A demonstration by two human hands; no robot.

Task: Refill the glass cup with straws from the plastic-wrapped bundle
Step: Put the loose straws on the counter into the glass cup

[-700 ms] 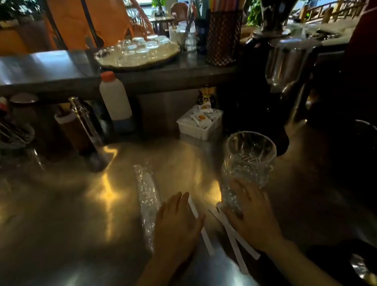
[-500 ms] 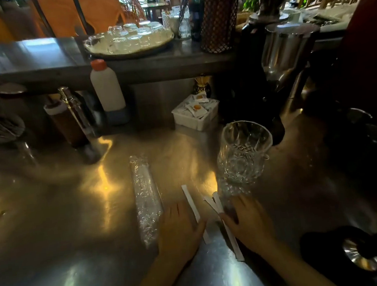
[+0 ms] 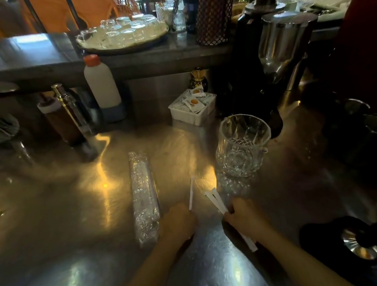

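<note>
A cut-glass cup (image 3: 241, 146) stands upright and empty on the steel counter, right of centre. The plastic-wrapped bundle (image 3: 143, 194) of straws lies lengthwise to its left. My left hand (image 3: 178, 223) is closed around one paper-wrapped straw (image 3: 191, 192) that sticks up and away from the fist. My right hand (image 3: 243, 216) grips a few white wrapped straws (image 3: 215, 199); their far ends point toward the cup's base and their near ends poke out behind my wrist.
A white tray of sachets (image 3: 193, 109) sits behind the cup, next to a dark grinder (image 3: 259, 77). A white bottle (image 3: 102, 84) and a brown bottle (image 3: 64, 121) stand at the back left. A black tamper base (image 3: 356, 248) is at the near right.
Both hands went from lying flat over the loose straws to closing on them and lifting them off the counter. The view also tilted down a little.
</note>
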